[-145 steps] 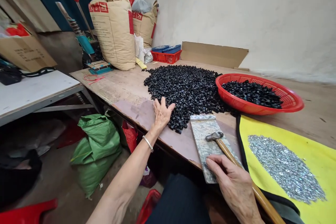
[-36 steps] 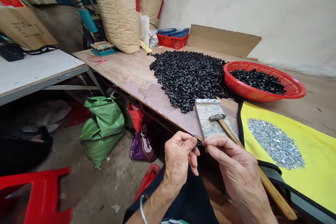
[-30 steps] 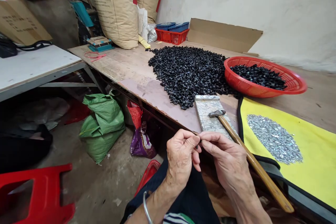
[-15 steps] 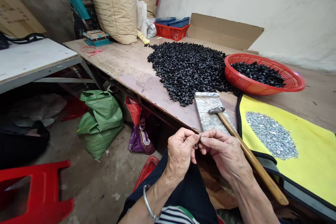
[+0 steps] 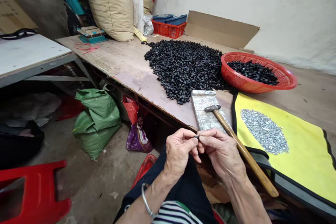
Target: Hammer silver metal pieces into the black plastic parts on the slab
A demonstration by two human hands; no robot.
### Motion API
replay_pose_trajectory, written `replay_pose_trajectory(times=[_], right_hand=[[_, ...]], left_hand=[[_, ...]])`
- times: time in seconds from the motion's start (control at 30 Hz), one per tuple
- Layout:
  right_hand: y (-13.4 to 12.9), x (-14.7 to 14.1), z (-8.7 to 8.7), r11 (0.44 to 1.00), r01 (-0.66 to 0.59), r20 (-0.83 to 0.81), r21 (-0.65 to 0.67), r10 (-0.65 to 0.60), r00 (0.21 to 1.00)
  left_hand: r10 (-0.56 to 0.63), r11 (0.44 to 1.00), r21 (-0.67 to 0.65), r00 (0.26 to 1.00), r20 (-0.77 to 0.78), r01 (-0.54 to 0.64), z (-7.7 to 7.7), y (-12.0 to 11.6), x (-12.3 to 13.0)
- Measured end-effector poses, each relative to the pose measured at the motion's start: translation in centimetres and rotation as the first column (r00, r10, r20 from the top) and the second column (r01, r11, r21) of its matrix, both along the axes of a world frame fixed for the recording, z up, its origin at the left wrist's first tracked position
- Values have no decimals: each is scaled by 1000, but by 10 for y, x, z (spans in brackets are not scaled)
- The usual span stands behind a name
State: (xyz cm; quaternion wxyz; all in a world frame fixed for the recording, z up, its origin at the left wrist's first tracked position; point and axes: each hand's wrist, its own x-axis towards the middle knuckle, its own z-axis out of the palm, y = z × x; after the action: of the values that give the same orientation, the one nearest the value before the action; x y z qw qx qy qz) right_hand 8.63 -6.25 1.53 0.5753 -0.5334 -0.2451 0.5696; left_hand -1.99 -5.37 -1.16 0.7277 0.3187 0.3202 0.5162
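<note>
Between my fingertips, in front of the table edge, is a small black plastic part, mostly covered by the fingers. My left hand pinches it from the left, and my right hand pinches it from the other side. Just beyond them a hammer rests across a worn, pale board, its wooden handle running past my right hand. A large heap of similar black parts spreads over the table behind the board. Many small metal washers lie on a yellow cloth to the right.
A red plastic basket with black parts in it stands right of the heap. Farther back are a red crate, a cardboard sheet and big paper sacks. On the floor are a green sack and a red stool.
The whole view has shifted slightly. Both hands stay pinched together at the same place, and a bit more of the black part shows between the fingertips.
</note>
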Motion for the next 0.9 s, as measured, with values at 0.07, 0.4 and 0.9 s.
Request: replay_pose_trajectory(times=[0.07, 0.4, 0.9], right_hand=[[-1, -1, -1, 1000, 23, 9, 20, -23, 1000], [-9, 5, -3, 991, 5, 306, 134, -46, 951], [7, 88, 9, 961, -13, 950, -277, 272, -152]], left_hand=[[-10, 1000, 11, 1000, 16, 9, 1, 1, 0], [-17, 999, -46, 996, 93, 22, 7, 5, 12], [61, 996, -47, 984, -167, -70, -5, 44, 31]])
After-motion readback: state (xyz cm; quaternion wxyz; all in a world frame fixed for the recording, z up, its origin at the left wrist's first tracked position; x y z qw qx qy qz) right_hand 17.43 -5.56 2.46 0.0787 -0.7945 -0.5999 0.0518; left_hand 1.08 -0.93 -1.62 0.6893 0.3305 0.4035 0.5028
